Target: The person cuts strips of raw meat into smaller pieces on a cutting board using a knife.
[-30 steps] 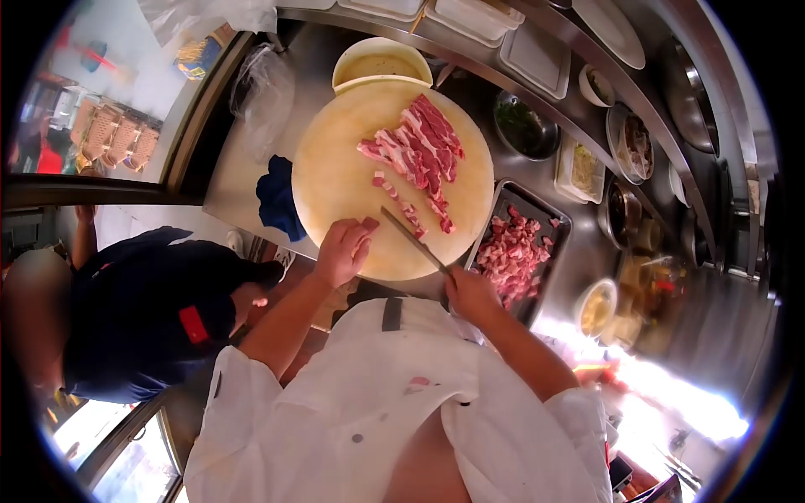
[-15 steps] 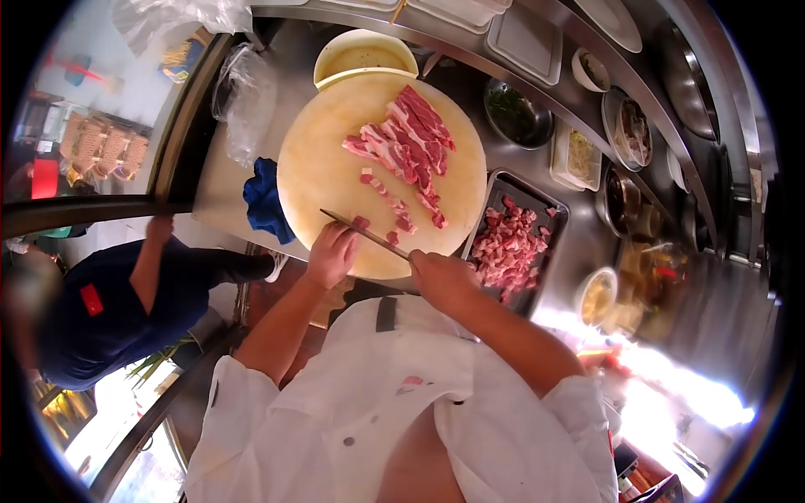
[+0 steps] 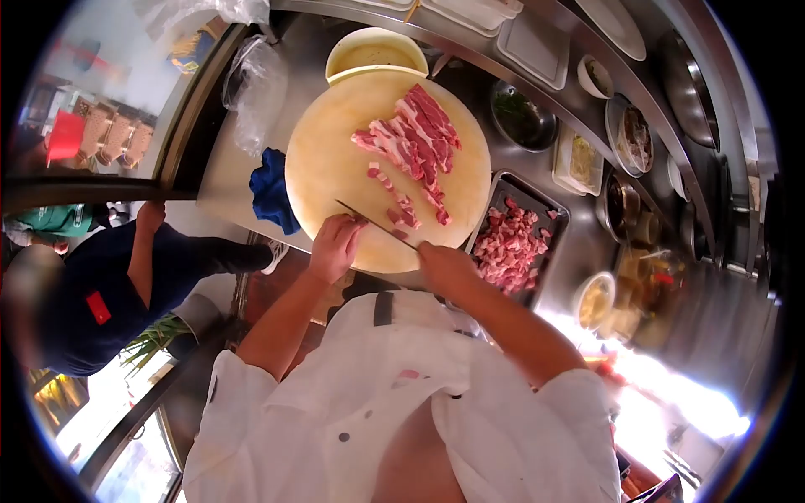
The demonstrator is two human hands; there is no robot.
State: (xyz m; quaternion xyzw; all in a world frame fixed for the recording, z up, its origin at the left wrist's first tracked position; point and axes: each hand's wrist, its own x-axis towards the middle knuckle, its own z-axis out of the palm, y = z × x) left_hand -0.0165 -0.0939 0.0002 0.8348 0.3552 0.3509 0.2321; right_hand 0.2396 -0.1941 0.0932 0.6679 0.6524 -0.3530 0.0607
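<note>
My right hand (image 3: pixel 444 270) is wrapped round the handle of a knife (image 3: pixel 375 223), whose narrow blade points up and left across the near part of a round cutting board (image 3: pixel 319 151). My left hand (image 3: pixel 337 248) is closed at the board's near left edge, its fingertips on a small piece of meat beside the blade and mostly covering it. Just beyond the blade lies a row of cut meat pieces (image 3: pixel 394 194). Farther up the board are several raw slabs of red meat (image 3: pixel 415 134) with white fat.
Right of the board, a dark metal tray (image 3: pixel 549 239) holds diced meat (image 3: pixel 507 247). A pale tub (image 3: pixel 377 52) stands behind the board, and a blue cloth (image 3: pixel 272 193) lies left. Bowls and containers line the right side. A person in dark clothes (image 3: pixel 126 285) stands at left.
The knife and both hands stay close together at the board's near edge, the blade tip slightly nearer the meat row. The whole view has shifted a little.
</note>
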